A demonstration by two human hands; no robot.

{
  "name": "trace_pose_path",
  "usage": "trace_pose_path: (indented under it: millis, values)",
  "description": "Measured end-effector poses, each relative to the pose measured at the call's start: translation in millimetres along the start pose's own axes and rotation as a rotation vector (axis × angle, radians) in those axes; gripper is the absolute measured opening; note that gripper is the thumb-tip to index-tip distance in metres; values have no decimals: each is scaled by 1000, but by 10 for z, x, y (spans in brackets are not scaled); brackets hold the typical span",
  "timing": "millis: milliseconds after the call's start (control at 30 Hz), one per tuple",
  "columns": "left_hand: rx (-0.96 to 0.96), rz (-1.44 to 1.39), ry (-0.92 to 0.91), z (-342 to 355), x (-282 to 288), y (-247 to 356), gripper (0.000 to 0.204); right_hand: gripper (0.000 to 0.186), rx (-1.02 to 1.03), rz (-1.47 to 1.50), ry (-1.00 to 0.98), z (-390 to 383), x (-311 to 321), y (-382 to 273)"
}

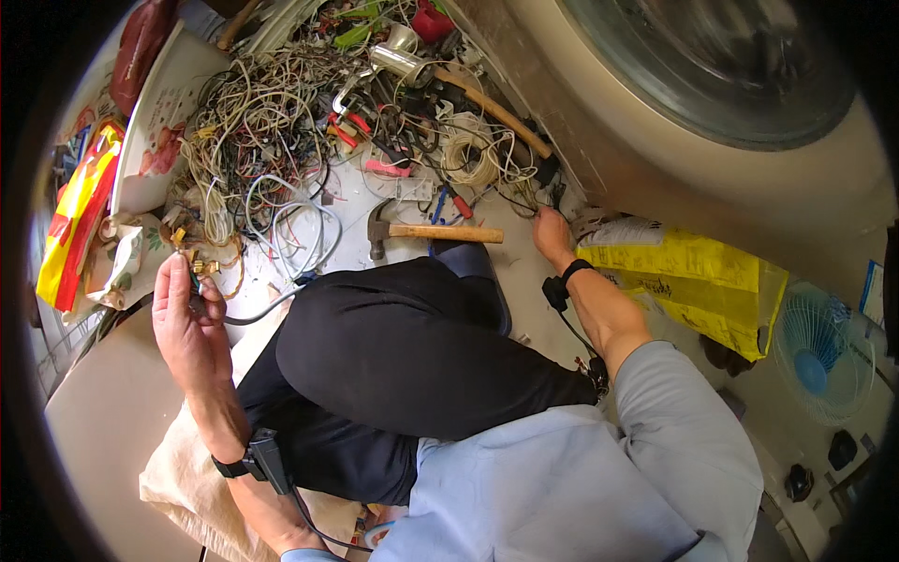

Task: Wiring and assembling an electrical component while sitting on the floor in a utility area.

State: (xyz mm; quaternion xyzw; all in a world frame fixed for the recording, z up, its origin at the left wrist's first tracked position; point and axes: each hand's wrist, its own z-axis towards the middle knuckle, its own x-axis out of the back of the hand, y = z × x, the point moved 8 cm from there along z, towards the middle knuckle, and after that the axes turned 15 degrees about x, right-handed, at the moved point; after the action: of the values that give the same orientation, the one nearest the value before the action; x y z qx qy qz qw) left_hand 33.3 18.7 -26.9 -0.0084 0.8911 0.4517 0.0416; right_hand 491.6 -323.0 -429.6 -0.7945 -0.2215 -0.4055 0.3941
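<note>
My left hand, at the left, is closed on the end of a grey cable. Small brass-coloured metal pieces show at its fingertips. The cable runs from there over my knee toward loose pale coils on the floor. Beyond my right knee, my right hand reaches down at the base of the washing machine. Its fingers are closed by a small dark object, and what they grip is too small to make out. A claw hammer with a wooden handle lies between my hands.
A big tangle of wires fills the far left. Red-handled pliers and a second wooden-handled hammer lie beside it. The washing machine stands at the right, with a yellow bag and a blue fan nearby.
</note>
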Motion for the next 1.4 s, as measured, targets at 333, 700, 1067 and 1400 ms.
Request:
trace_pose_path:
  millis: [333,700,1067,1400]
  values:
    - [58,44,-42,143,-266,-190,15,36,10,-150,121,168,248,-167]
    - [1,23,-113,86,-418,-133,14,33,-21,-124,-141,-56,622,-196]
    - [-51,1,-175,-118,-341,-67,11,37,-311,481,-507,-574,821,6]
    - [-66,-81,-186,-185,-220,46,14,47,-313,534,-891,-1302,1039,-112]
